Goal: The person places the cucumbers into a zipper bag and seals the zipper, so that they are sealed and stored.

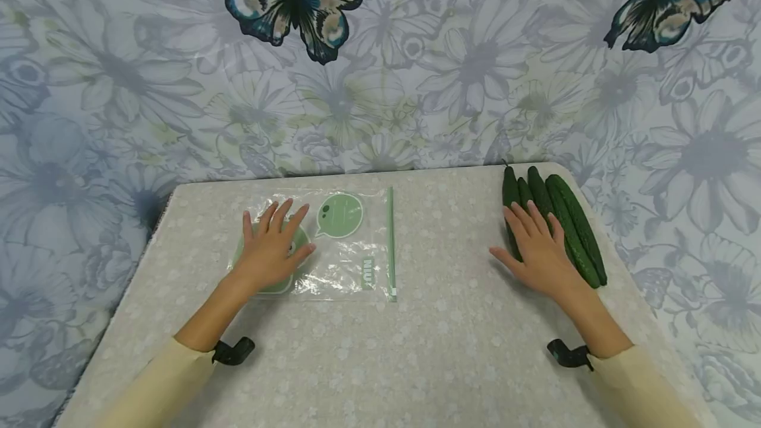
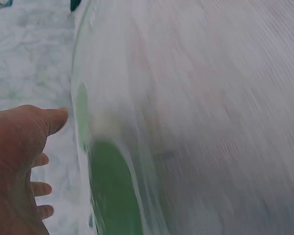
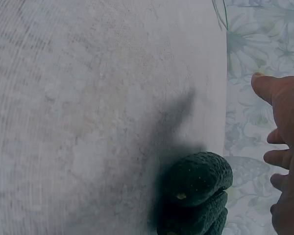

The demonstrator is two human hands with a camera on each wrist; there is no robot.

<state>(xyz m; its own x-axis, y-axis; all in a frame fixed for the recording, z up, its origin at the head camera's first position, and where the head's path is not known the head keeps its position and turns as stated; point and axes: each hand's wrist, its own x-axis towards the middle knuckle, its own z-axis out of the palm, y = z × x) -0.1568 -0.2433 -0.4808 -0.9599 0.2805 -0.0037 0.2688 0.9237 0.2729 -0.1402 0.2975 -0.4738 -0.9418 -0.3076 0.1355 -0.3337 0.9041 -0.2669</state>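
Observation:
My left hand (image 1: 269, 257) is spread, palm down, over the left part of a clear zip bag (image 1: 339, 269) with green printed shapes and a green zip edge on its right side. In the left wrist view the fingers (image 2: 41, 188) are extended above the bag's green print (image 2: 115, 188). On the right, several dark green cucumbers (image 1: 573, 236) lie side by side, and my right hand (image 1: 538, 256) is spread over their left part, hiding some of them. The right wrist view shows the cucumber ends (image 3: 198, 178) below the outstretched right hand (image 3: 289, 132). Neither hand grips anything.
A table (image 1: 440, 342) with a pale patterned cloth lies under everything. Behind it hangs a floral fabric backdrop (image 1: 475, 71) with printed butterflies. The cucumbers lie near the table's right edge. Dark wrist cameras (image 1: 234, 351) are strapped to both wrists.

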